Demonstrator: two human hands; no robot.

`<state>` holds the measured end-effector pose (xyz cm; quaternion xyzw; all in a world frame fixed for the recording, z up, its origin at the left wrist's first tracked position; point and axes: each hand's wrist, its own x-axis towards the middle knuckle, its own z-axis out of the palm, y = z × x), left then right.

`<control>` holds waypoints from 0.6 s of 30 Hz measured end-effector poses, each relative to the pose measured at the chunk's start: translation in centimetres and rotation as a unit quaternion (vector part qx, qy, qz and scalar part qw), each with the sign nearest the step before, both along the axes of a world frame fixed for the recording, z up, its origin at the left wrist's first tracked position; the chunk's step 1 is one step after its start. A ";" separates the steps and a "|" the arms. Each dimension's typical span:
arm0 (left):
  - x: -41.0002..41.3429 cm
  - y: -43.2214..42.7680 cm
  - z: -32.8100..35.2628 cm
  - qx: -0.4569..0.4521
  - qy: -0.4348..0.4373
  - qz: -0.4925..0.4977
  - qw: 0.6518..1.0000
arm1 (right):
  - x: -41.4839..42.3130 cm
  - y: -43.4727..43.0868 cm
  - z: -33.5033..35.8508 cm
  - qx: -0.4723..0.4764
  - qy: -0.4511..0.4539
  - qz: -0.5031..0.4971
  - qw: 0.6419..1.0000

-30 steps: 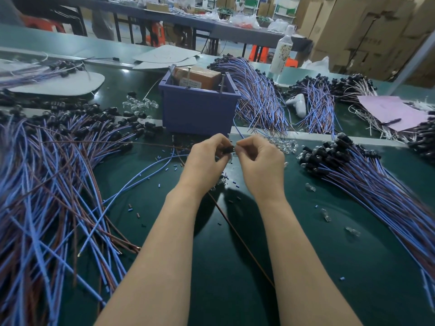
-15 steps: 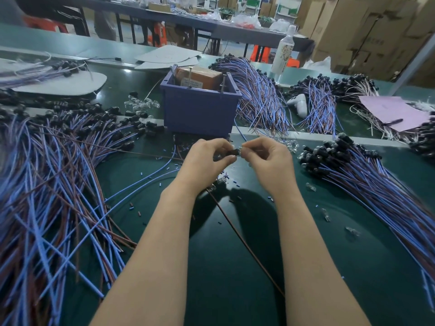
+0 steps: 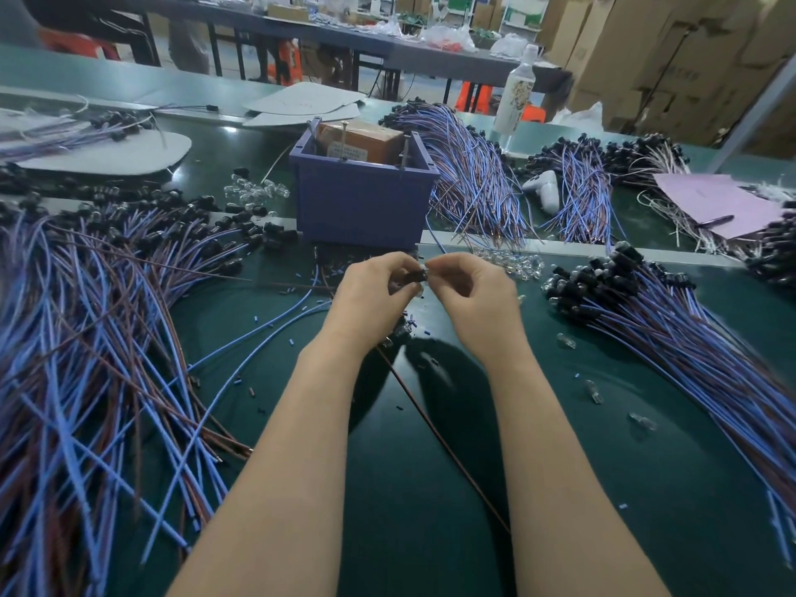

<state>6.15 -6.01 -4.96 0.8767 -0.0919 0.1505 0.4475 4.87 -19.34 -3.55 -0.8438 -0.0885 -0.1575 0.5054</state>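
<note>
Both hands meet over the green table, just in front of a blue bin. My left hand pinches a small black holder between thumb and fingers. A brown wire trails from under that hand toward me. My right hand pinches something small and clear against the holder's right end; its fingers hide most of it. A blue wire curves off to the left from beneath my left hand.
A blue bin with a brown box stands just behind my hands. Large piles of blue and brown wires with black ends lie at left and right. Clear bulbs are heaped behind my right hand, loose ones at right. A bottle stands far back.
Both hands stay pinched together on the small part; they have shifted slightly away from me and the right hand's fingers have turned a little.
</note>
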 end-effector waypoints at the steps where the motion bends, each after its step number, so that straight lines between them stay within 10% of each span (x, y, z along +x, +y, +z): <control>1: 0.0 0.0 0.0 -0.018 0.002 0.004 1.000 | 0.0 0.1 0.0 0.000 -0.016 -0.011 1.000; 10: 0.0 0.5 -0.2 -0.139 0.002 0.005 0.990 | -0.4 1.1 0.5 0.083 -0.001 -0.011 0.997; 18: 0.0 0.3 -0.1 -0.141 0.011 -0.017 0.990 | -0.8 1.5 0.5 -0.025 -0.048 -0.024 0.998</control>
